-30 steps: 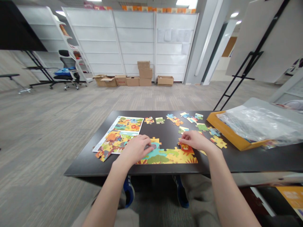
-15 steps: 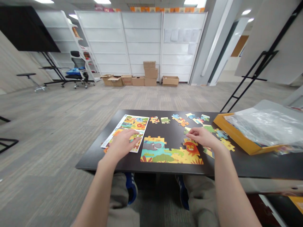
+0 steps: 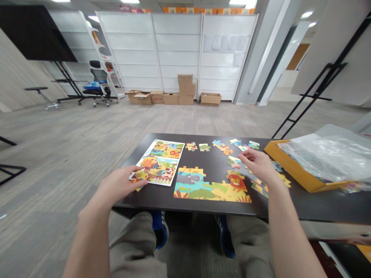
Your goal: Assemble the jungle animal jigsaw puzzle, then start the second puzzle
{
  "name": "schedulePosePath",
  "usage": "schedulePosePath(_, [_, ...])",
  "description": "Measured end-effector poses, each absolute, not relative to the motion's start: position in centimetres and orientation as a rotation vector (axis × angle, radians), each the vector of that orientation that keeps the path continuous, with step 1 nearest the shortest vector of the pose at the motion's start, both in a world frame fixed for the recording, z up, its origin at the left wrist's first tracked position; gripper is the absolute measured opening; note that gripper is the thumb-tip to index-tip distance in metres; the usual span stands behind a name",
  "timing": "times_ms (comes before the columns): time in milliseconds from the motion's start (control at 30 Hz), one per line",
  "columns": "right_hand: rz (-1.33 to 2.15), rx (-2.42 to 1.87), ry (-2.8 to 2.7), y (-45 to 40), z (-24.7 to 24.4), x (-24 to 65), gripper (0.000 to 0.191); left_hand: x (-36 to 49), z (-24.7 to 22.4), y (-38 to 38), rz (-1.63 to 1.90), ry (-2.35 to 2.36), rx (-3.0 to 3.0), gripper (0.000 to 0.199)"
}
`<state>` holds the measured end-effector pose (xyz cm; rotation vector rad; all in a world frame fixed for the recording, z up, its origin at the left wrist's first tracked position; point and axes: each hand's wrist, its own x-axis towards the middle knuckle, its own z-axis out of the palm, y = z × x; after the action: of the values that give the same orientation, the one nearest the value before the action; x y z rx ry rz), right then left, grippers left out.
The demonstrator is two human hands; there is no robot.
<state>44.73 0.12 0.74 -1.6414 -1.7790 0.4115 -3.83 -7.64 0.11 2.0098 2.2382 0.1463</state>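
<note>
A partly joined jigsaw puzzle (image 3: 211, 189) lies on the dark table (image 3: 146, 195), showing a hippo and a lion on yellow and teal ground. My right hand (image 3: 257, 164) hovers above loose pieces (image 3: 234, 162) to the right of the lion, fingers apart and holding nothing visible. My left hand (image 3: 117, 184) rests at the left corner of a printed picture sheet (image 3: 162, 162), its fingertips over a yellow piece (image 3: 138, 182) that is partly hidden. Several loose pieces (image 3: 222, 147) lie along the far side of the table.
An orange box (image 3: 292, 166) holding a clear plastic bag (image 3: 327, 158) stands at the table's right end. Under the table are my knees and blue shoes. Stacked cardboard boxes (image 3: 185, 90) and an office chair (image 3: 98, 87) stand far off on the carpet.
My left hand has moved left, off the picture sheet to its corner. My right hand has moved up and right, away from the lion. The whole view has shifted slightly.
</note>
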Motion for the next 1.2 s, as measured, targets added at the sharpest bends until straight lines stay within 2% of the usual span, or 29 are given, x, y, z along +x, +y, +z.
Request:
schedulePosePath(133, [0.418, -1.631, -1.759, 0.1, 0.6, 44.4, 0.032, -2.5, -0.1, -5.9, 0.273, 2.305, 2.038, 0.062])
schedulePosePath(400, [0.442, -1.588, -1.760, -0.4, 0.6, 44.9, 0.033, 0.1, 0.2, -2.9, 0.162, 2.464, 1.803, 0.064])
schedulePosePath(600, [0.419, -1.591, -1.763, -0.7, 0.8, 45.1, 0.032, -1.1, -1.4, -1.7, 0.583, 2.328, 1.842, 0.056])
schedulePosePath(733, [0.392, -1.573, -1.786, -0.8, 0.7, 44.9, 0.029, -0.3, -1.1, -1.5, 1.020, 2.083, 1.690, 0.057])
schedulePosePath(867, [0.442, -1.504, -1.827, -1.0, 0.6, 44.1, 0.028, 3.3, 0.6, -2.5, 1.313, 1.614, 1.644, 0.059])
schedulePosePath(1033, [0.610, -1.344, -1.856, -1.5, 0.9, 42.1, 0.026, 9.2, 1.8, -3.5, 1.286, 1.203, 1.633, 0.046])
schedulePosePath(1200, [0.836, -1.180, -1.945, -2.3, 1.8, 40.5, 0.028, 14.9, 1.5, -3.5, 1.200, 1.053, 1.612, 0.047])
